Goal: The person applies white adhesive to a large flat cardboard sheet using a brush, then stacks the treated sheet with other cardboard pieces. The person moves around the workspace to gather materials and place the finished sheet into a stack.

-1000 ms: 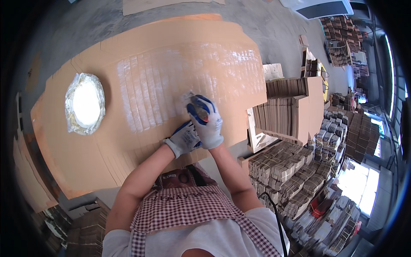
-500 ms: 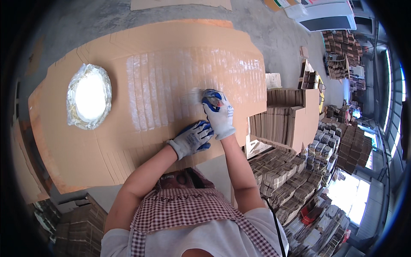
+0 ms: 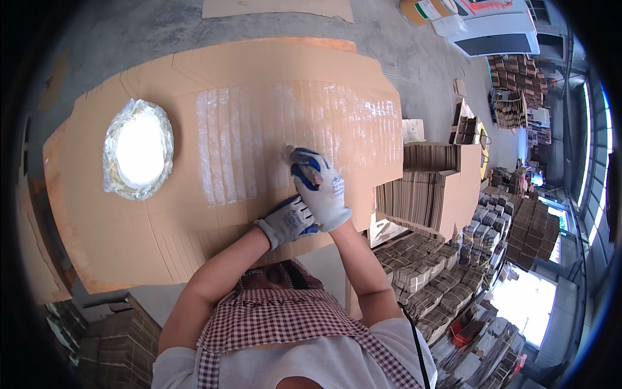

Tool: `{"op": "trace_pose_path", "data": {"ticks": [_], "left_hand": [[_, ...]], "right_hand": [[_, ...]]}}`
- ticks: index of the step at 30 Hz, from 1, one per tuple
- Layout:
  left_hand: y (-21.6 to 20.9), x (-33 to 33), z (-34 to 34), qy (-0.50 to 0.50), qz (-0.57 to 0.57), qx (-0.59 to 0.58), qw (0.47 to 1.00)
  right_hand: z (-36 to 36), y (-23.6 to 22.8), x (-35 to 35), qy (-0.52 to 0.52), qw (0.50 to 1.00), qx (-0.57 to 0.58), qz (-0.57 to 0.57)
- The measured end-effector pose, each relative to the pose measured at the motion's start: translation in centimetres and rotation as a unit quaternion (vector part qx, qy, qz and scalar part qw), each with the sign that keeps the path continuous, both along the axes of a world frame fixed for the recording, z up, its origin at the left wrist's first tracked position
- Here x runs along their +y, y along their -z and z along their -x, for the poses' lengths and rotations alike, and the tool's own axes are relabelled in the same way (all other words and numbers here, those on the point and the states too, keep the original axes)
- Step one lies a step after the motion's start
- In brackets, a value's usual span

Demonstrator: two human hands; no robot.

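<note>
A large cardboard sheet (image 3: 172,223) lies before me, its middle covered by glossy, whitish wet-looking strips (image 3: 227,136). My right hand (image 3: 321,188), in a white and blue glove, is closed around a small brush (image 3: 289,153) held against the strips; its tip is blurred and most of it is hidden in the fingers. My left hand (image 3: 288,222), gloved alike, lies on the sheet near its front edge with fingers stretched out, partly covered by the right hand. To the left stands an oval, plastic-lined basin (image 3: 111,175) with bright white contents.
Stacked cut cardboard (image 3: 414,204) stands beside the sheet's right edge. Tied cardboard bundles (image 3: 414,266) fill the right side, with more bundles (image 3: 116,343) at lower left. A round drum (image 3: 414,11) and a white machine (image 3: 495,39) are at far right on the concrete floor.
My right hand has moved nearer to me and slightly left with the brush, now overlapping my left hand. The left hand has stayed almost in place. The view has shifted slightly.
</note>
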State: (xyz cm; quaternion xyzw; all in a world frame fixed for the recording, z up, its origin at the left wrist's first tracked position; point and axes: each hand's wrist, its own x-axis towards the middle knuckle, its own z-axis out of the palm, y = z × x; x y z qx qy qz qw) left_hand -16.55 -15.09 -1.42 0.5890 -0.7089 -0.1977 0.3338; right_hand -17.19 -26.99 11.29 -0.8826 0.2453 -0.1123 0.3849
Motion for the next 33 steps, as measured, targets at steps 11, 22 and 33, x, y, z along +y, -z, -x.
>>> {"op": "trace_pose_path", "data": {"ticks": [11,22,33], "left_hand": [[-0.6,-0.2,-0.4,-0.016,0.018,-0.017,1.000],[-0.1,-0.4,0.0,-0.015,-0.006,-0.028,0.999],[-0.3,-0.2,0.0,-0.009,-0.031,-0.040,0.999]], "right_hand": [[-2.4,1.7,-3.2,-0.040,0.999,0.001,0.026],[-3.1,3.2,-7.9,0.135,0.989,0.050,0.038],[-5.8,5.8,-8.7,0.207,0.974,-0.083,0.041]]}}
